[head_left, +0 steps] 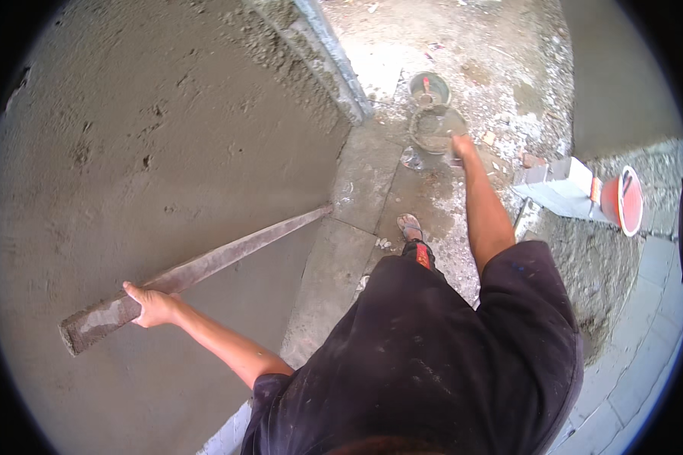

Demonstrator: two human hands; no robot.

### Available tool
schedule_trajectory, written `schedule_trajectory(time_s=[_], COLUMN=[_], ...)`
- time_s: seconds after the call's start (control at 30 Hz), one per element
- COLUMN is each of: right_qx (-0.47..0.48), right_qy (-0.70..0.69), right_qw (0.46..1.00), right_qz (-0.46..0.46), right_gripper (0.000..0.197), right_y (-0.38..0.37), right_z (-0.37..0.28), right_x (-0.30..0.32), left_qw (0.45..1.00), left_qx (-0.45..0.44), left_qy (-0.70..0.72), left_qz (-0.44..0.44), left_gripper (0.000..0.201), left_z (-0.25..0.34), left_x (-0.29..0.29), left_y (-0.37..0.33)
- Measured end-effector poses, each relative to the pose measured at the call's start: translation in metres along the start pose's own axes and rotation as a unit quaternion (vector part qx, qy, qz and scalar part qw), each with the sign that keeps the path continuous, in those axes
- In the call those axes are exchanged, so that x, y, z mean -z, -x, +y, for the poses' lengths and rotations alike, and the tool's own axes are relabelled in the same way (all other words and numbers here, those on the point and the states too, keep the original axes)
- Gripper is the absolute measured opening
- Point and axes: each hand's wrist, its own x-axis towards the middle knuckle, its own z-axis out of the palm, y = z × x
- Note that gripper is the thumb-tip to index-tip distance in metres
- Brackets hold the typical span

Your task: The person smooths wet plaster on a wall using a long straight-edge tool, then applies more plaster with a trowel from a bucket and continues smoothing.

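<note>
My left hand (156, 305) grips the upper end of a long straightedge (212, 258), a mortar-smeared bar slanting across the wet plastered wall (167, 136). Its far end comes down near the foot of the wall. My right arm stretches forward, and my right hand (461, 145) is closed at the right side of a round mortar bucket (423, 140). A blurred, flat greyish shape shows by the fingers; what they hold I cannot make out. Just behind stands a second dark bucket (446, 92) with a red-handled tool (426, 85) in it.
On the right, an orange-red bucket (631, 202) lies tilted beside white blocks (561, 178). Grey mortar (592, 262) covers the surface below it. My sandalled foot (410, 227) stands on the rubble-strewn ground. A plastered wall edge (334, 53) rises at the back left.
</note>
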Motion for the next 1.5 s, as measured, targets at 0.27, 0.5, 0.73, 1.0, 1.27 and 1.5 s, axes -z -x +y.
schedule_trajectory(time_s=[0.27,0.5,0.73,1.0,1.27,1.5], right_qx=[-0.122,-0.294,-0.04,0.334,0.427,0.381], right_qy=[-0.199,-0.278,-0.304,-0.443,-0.344,-0.323], right_qw=[0.946,0.875,0.947,0.831,0.829,0.859], right_qz=[-0.224,-0.266,-0.1,0.04,0.113,0.113], right_gripper=[0.057,0.088,0.078,0.078,0.088,0.059], right_y=[0.112,0.374,0.423,0.485,0.508,0.458], right_z=[0.047,-0.05,-0.133,-0.355,-0.528,-0.503], right_x=[-0.126,-0.255,-0.249,-0.203,-0.171,-0.211], left_qw=[0.99,0.964,0.964,0.847,0.839,0.842], left_qx=[0.083,0.151,0.172,0.35,0.402,0.298], left_qy=[0.09,0.212,0.158,0.137,0.079,0.144], left_qz=[0.069,0.053,0.131,0.375,0.357,0.426], left_gripper=[0.064,0.068,0.065,0.084,0.113,0.099], left_z=[0.067,0.033,-0.114,-0.212,-0.287,-0.229], left_x=[0.13,0.32,0.462,0.385,0.292,0.255], left_y=[-0.071,-0.16,-0.198,-0.195,-0.26,-0.237])
